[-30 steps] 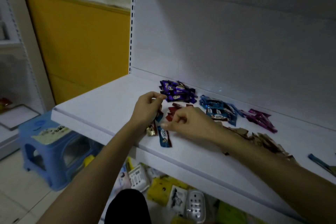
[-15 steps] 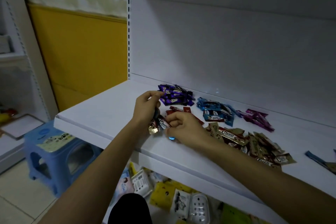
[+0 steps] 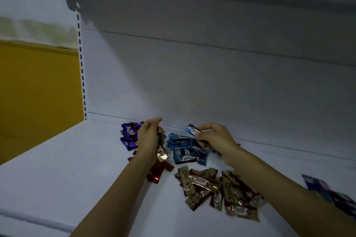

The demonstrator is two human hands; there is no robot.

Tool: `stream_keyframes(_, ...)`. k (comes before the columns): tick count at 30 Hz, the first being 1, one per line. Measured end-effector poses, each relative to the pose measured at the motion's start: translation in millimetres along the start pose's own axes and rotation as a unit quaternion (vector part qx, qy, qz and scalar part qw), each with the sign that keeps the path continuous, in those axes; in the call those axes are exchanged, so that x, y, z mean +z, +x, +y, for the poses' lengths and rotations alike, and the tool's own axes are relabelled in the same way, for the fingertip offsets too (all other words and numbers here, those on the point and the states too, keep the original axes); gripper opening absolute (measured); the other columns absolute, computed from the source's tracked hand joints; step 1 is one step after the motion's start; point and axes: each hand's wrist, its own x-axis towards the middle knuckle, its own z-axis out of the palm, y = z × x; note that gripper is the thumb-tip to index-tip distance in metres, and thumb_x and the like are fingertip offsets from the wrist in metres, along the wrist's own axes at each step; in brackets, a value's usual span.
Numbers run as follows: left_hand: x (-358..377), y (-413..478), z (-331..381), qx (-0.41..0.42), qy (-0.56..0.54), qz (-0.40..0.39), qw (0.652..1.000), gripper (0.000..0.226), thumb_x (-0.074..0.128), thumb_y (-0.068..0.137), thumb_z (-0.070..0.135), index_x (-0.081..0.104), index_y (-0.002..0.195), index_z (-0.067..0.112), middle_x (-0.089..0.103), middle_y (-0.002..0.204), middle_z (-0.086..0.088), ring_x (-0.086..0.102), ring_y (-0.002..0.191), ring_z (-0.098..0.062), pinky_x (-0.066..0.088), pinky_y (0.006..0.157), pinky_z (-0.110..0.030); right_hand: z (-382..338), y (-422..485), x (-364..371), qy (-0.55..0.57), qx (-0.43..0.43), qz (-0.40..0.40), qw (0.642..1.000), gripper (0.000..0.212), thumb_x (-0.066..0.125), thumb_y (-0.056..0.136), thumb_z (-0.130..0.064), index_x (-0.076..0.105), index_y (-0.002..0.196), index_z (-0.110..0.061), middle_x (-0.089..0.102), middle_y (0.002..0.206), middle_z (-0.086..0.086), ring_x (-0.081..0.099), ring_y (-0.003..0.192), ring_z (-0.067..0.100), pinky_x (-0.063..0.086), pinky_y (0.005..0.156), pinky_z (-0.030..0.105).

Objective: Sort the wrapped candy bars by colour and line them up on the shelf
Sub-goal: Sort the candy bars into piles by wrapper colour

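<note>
left hand [image 3: 148,140] grips gold-wrapped bars [image 3: 162,155] above the red pile [image 3: 158,171]. right hand [image 3: 215,139] pinches a blue bar [image 3: 193,130] over the blue pile [image 3: 183,150] on the shelf [image 3: 77,169].

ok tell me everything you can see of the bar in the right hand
The blue candy bar is a glossy wrapper, light blue with a white patch reading Choco and a dark crimped end. The right hand pinches its right end, holding it tilted above the blue pile, near the back wall.
</note>
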Motion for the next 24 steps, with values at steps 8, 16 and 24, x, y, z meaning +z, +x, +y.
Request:
stream_keyframes(8, -4.4, 5.3, -12.0, -0.052, -0.057, 0.006, 0.997, 0.027, 0.041, 0.102, 0.029, 0.064, 0.102, 0.016, 0.05, 0.055, 0.006, 0.044, 0.043, -0.005, 0.039, 0.042, -0.018, 17.0, 3.8, 34.7, -0.13, -0.151, -0.009, 0.98, 0.02, 0.061, 0.091, -0.034, 0.062, 0.108, -0.024, 0.063, 0.108, -0.011, 0.06, 0.098, 0.003, 0.046, 0.08, 0.019)
stream_keyframes(16, -2.6, 1.3, -5.7, -0.125, -0.214, 0.026, 0.968, 0.041, 0.036, 0.101, 0.043, 0.066, 0.096, 0.015, 0.063, 0.1, -0.01, 0.062, 0.087, -0.024, 0.053, 0.079, -0.038, 8.3, -19.3, 75.9, 0.041, -0.046, -0.099, 0.993, 0.013, 0.068, 0.084, -0.008, 0.063, 0.094, -0.015, 0.072, 0.086, 0.002, 0.066, 0.062, 0.007, 0.052, 0.052, 0.019)
stream_keyframes(24, 3.4, -13.2, -11.3, -0.092, -0.105, -0.161, 0.977, 0.023, 0.054, 0.094, 0.006, 0.058, 0.115, 0.013, 0.067, 0.107, -0.013, 0.068, 0.094, -0.021, 0.056, 0.085, -0.032, 14.2, -1.8, 50.8, 0.054, -0.068, 0.008, 0.996, 0.013, 0.057, 0.093, -0.007, 0.065, 0.099, -0.015, 0.07, 0.085, 0.001, 0.066, 0.062, 0.005, 0.054, 0.059, 0.018)
